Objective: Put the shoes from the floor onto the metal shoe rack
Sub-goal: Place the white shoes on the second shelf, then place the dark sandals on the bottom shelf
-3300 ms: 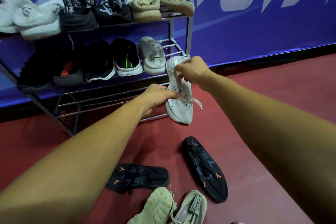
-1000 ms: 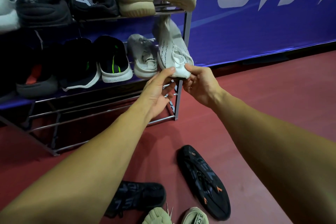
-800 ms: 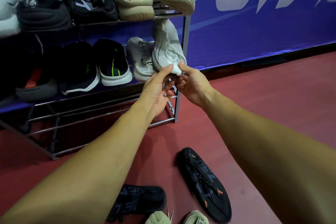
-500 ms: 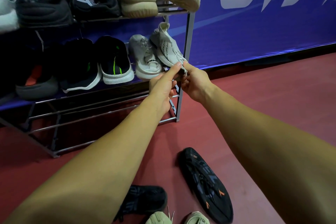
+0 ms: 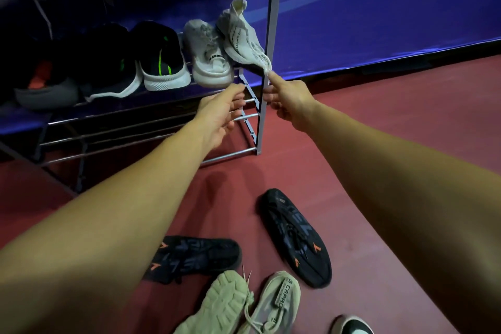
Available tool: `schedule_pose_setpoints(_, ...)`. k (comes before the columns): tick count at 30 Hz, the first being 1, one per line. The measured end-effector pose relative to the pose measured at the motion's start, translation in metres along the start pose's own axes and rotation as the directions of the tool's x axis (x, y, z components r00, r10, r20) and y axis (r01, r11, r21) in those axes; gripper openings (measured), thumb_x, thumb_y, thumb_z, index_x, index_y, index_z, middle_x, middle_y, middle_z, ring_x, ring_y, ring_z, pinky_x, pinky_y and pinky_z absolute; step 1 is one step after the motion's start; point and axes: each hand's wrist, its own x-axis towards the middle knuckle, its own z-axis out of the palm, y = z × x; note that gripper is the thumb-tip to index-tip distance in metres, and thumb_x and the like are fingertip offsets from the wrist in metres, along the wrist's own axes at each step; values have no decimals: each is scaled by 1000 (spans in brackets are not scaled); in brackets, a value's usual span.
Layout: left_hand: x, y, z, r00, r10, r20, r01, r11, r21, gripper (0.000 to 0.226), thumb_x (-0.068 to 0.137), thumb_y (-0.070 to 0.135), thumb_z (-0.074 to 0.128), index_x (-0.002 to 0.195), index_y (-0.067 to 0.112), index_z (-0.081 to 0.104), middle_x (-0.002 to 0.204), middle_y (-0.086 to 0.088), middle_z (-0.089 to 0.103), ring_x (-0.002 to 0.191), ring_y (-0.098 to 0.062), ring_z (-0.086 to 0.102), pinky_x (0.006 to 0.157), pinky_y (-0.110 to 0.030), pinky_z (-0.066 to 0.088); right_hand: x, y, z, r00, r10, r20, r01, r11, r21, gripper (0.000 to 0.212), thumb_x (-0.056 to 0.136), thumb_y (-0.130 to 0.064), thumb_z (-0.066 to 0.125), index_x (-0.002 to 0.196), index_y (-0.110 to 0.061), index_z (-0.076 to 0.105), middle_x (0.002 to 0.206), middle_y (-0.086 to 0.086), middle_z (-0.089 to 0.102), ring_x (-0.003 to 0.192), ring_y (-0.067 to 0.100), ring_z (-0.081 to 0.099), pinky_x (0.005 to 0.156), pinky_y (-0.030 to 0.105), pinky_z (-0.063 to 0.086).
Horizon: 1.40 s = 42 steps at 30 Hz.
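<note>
Nearest the metal shoe rack (image 5: 267, 68), the left hand (image 5: 221, 111) hangs loosely open, empty. The right hand (image 5: 290, 97) fingertip touches the white shoe (image 5: 241, 38), tilted on the middle shelf, toe up-back.

A pale grey knit sneaker (image 5: 241, 40) lies tilted at the right end of the metal shoe rack's (image 5: 268, 62) middle shelf, leaning on its mate (image 5: 207, 58) — on the red floor, two black shoes (image 5: 295, 237) (image 5: 195, 256) and two beige ones (image 5: 217, 304) (image 5: 273, 304)
</note>
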Motion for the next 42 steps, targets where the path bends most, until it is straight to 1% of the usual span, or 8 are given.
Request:
schedule_pose_setpoints(7,-15,-47,-23,999,-38,-14,40,974,221,25,84,43,71,93,20,74,80,9,71,63,-3,55,55,-18,36,-26,39,-18,993,67,101,-23,920,-391,26,100,-34,58,99,-9,65,81,6,63,57,12,49,47,19,29)
schedule_pose_setpoints(15,-13,-130,-12,980,-195,25,172,911,376,24,85,41,71,93,19,72,86,4,71,64,-8,54,52,-20,32,-29,104,-32,937,313,154,-161,780,-605,33,99,-28,61,116,0,66,99,14,72,64,15,56,48,24,36)
schedule_pose_setpoints(19,-3,-154,2,967,-243,75,185,875,448,26,83,44,70,90,18,70,86,0,69,73,-14,54,50,-22,30,-26,138,-31,890,402,215,-109,647,-755,38,96,-30,62,108,5,70,100,20,75,73,25,63,49,25,41)
schedule_pose_setpoints(23,8,-180,14,945,-306,116,186,794,579,24,87,40,67,85,16,68,77,1,64,61,-11,51,45,-19,30,-26,160,-37,879,424,217,76,325,-943,35,92,-37,58,103,-5,68,98,11,70,86,29,65,68,30,49)
schedule_pose_setpoints(29,23,-208,42,900,-407,157,196,699,687,32,87,42,68,98,13,72,93,0,73,75,-14,59,52,-21,37,-19,184,-45,855,464,229,143,213,-966,34,95,-33,57,118,-9,62,100,10,56,89,28,52,72,29,39)
schedule_pose_setpoints(36,34,-238,34,863,-490,121,149,477,866,33,81,43,73,66,15,65,64,0,66,53,-16,54,57,-23,42,-20,218,-63,849,491,193,130,161,-978,37,94,-35,62,121,-9,58,105,9,59,92,24,55,76,32,47)
schedule_pose_setpoints(39,26,-249,35,772,-603,199,132,459,879,27,86,38,73,73,15,65,73,-2,65,60,-17,54,60,-24,43,-27,233,-69,829,523,199,133,160,-978,31,98,-28,58,120,-7,61,105,10,66,91,24,63,75,31,54)
schedule_pose_setpoints(42,20,-255,44,790,-569,227,88,471,878,22,88,25,70,71,13,63,84,-10,72,67,-20,58,62,-25,46,-30,242,-71,859,482,174,120,139,-983,27,101,-26,53,119,-7,60,106,11,68,90,24,67,77,32,58)
